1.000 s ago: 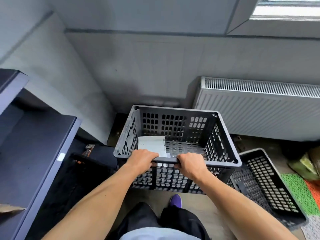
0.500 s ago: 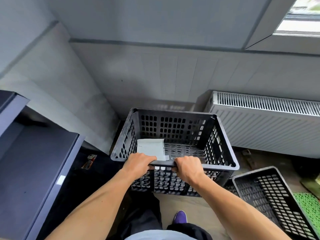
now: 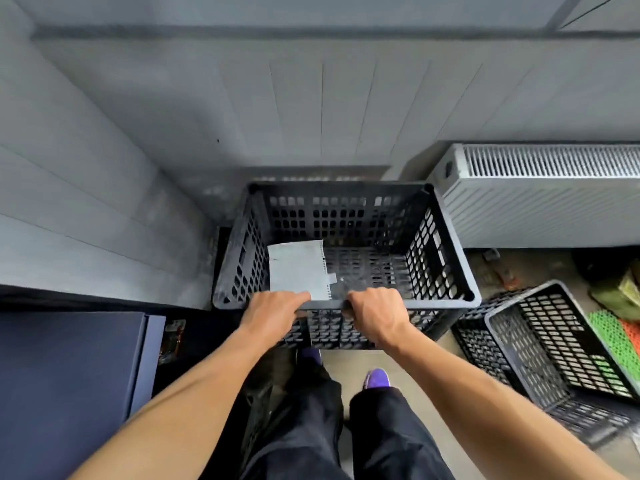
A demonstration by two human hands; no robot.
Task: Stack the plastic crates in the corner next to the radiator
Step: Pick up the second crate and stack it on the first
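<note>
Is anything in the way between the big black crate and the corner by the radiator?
Nothing visible is. The left hand and right hand grip the crate by its near rim, close to the corner left of the radiator. The floor under it is hidden.

The left grip (image 3: pixel 273 311) and right grip (image 3: pixel 375 315) are bare, as are the left forearm (image 3: pixel 194 393) and right forearm (image 3: pixel 467 386) along all their visible length. The legs are in loose black fabric trousers (image 3: pixel 311 427), creased at the shins. The right bright purple shoe (image 3: pixel 376 378) shows a rounded toe; the left bright purple shoe (image 3: pixel 310 355) is only a sliver.
</note>
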